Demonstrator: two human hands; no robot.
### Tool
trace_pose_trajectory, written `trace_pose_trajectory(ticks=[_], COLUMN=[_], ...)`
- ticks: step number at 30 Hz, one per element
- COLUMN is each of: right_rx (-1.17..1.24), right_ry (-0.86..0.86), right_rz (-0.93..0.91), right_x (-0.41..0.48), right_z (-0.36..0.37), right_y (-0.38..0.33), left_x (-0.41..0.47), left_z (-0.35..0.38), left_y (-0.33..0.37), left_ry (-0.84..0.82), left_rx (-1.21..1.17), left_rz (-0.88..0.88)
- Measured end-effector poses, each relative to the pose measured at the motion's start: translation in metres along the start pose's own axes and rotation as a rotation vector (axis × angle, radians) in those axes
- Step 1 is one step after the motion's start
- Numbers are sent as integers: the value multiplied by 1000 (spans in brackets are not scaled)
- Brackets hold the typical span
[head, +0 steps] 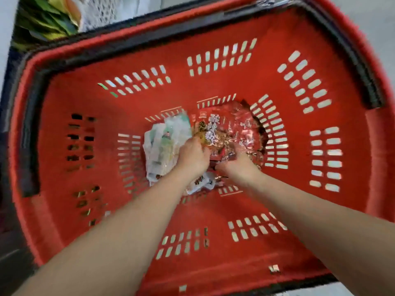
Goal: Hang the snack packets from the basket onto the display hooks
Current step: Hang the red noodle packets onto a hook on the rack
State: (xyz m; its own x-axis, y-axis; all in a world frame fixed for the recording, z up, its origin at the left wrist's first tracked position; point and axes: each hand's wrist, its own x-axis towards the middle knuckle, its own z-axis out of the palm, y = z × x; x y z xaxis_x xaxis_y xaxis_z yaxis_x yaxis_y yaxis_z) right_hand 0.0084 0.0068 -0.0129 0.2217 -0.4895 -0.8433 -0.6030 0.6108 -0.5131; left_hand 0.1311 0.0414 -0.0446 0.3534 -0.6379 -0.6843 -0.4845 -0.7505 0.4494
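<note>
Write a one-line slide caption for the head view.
Left hand and right hand dig among white and red snack packets in a red basket.

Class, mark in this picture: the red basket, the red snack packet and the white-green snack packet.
red basket (213,86), head view, bare far wall.
red snack packet (230,129), head view, its printed front.
white-green snack packet (162,146), head view, its crumpled middle.

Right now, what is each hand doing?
Left hand: fingers curled among white-and-green plastic snack packets; hold cannot be told.
Right hand: grips the shiny red foil snack packet.
</note>
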Motion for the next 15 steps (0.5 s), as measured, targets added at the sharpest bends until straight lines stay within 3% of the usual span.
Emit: trace_pose_trajectory(ticks=[7, 12, 15], right_rx=[-72, 166, 311], right_ry=[184, 90, 92], right_rz=[-16, -18, 82], right_x=[64, 72, 73], right_z=[2, 7, 3], right_y=[8, 7, 3], left_x=[60, 66, 59], left_z=[29, 22, 14], left_y=[-14, -11, -15], left_ry=[24, 130, -5], left_rx=[-24, -287, -456], left_rz=[-54, -232, -308])
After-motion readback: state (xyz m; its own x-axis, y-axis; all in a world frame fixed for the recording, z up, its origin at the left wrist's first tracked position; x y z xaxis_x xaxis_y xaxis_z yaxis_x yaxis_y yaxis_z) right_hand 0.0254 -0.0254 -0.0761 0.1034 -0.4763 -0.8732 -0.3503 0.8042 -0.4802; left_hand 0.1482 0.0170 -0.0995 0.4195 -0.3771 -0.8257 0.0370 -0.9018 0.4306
